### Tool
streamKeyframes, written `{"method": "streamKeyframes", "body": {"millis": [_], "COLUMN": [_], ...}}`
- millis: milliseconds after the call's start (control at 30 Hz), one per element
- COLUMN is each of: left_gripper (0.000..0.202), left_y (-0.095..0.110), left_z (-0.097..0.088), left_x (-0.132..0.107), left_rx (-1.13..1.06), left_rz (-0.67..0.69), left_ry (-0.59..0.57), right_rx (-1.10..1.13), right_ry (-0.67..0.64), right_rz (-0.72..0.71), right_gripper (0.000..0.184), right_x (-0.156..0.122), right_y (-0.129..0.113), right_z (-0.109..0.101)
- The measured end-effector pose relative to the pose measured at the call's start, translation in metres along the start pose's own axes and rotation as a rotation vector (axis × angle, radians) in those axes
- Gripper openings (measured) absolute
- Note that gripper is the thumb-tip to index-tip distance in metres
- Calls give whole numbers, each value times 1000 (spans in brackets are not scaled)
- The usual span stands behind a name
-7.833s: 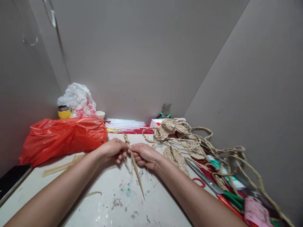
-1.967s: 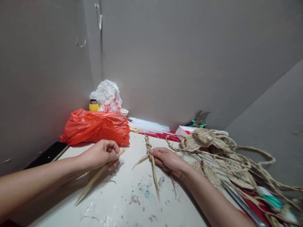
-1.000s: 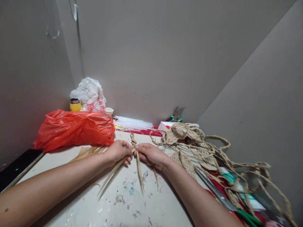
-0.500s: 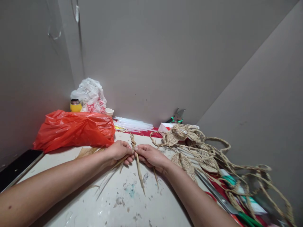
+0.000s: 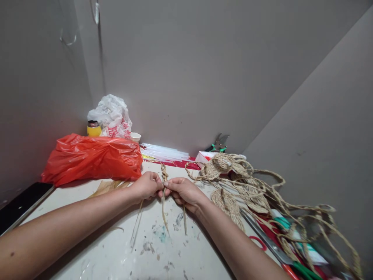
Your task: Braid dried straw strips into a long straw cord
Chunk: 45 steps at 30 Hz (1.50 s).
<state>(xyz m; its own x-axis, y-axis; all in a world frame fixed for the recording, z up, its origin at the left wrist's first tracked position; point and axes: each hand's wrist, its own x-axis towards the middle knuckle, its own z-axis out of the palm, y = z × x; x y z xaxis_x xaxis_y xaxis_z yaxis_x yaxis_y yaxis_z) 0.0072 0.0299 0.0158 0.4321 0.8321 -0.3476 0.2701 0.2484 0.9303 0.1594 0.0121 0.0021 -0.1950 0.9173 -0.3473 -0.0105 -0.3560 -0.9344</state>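
Taking the clock from the place where my hands meet, the pale, paint-stained table (image 5: 116, 254) is largest and lies under everything. At three o'clock spreads the heap of braided rope (image 5: 227, 202), with coils and loose loops. At ten o'clock sits the red plastic bag (image 5: 96, 159), and at eleven, behind it, the white plastic bag (image 5: 112, 114). The big scissors (image 5: 271, 239) lie at four o'clock, partly under the rope; the black phone (image 5: 25, 204) is at nine. My left hand (image 5: 148, 186) and my right hand (image 5: 186, 192) are close together, both with fingers narrow, pinching the lower end of a thin braid (image 5: 164, 171). This braid, the smallest, points to twelve o'clock, while its thin strands (image 5: 164, 212) hang toward seven, six and five.
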Motion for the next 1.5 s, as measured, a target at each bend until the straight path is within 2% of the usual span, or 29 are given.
{"method": "streamKeyframes", "body": {"millis": [133, 333, 400, 467, 533, 600, 667, 733, 800, 833, 900, 967, 1033, 1100, 1200, 1367, 1500], "left_gripper": [9, 10, 9, 7, 15, 28, 37, 35, 29, 26, 24, 21, 13, 7, 9, 17, 3], "left_y": [1, 2, 2, 2, 2, 2, 3, 4, 4, 4, 4, 3, 3, 3, 3, 2, 2], "left_z": [3, 8, 12, 19, 25, 30, 30, 24, 15, 11, 7, 7, 11, 15, 14, 8, 9], "left_x": [-4, -5, -8, -17, -32, -49, -61, -63, -55, -48, -31, -15, -5, 0, 1, 0, -1], "left_rx": [150, 313, 379, 521, 697, 841, 895, 796, 571, 438, 177, -79, -256, -304, -228, -163, -181], "left_rz": [74, 30, 68, 202, 338, 369, 359, 415, 489, 482, 353, 166, 64, 29, -15, -4, -24], "left_ry": [49, 124, 172, 227, 246, 202, 141, 123, 199, 250, 279, 135, -17, -84, -89, -56, 60], "right_rx": [39, 56, 77, 107, 137, 157, 188, 238, 295, 314, 335, 344, 347, 327, 274, 257, 246], "right_ry": [38, 110, 112, 116, 124, 123, 96, 44, -11, -32, -66, -94, -119, -134, -161, -195, -128], "right_rz": [12, -6, -3, -3, -1, 17, 45, 65, 73, 75, 75, 67, 60, 56, 45, 37, 53], "right_gripper": [21, 18, 18, 20, 19, 14, 10, 11, 12, 13, 14, 16, 18, 19, 19, 20, 31], "right_x": [-3, -3, -4, -4, -5, -7, -9, -9, -8, -8, -6, -4, -3, -3, -3, -4, -4], "right_y": [0, 5, 6, 7, 7, 5, 2, -1, -3, -4, -4, -4, -3, -3, -3, -5, -4], "right_z": [7, 15, 16, 16, 16, 15, 12, 8, 4, 2, -1, -3, -5, -6, -8, -7, -5]}}
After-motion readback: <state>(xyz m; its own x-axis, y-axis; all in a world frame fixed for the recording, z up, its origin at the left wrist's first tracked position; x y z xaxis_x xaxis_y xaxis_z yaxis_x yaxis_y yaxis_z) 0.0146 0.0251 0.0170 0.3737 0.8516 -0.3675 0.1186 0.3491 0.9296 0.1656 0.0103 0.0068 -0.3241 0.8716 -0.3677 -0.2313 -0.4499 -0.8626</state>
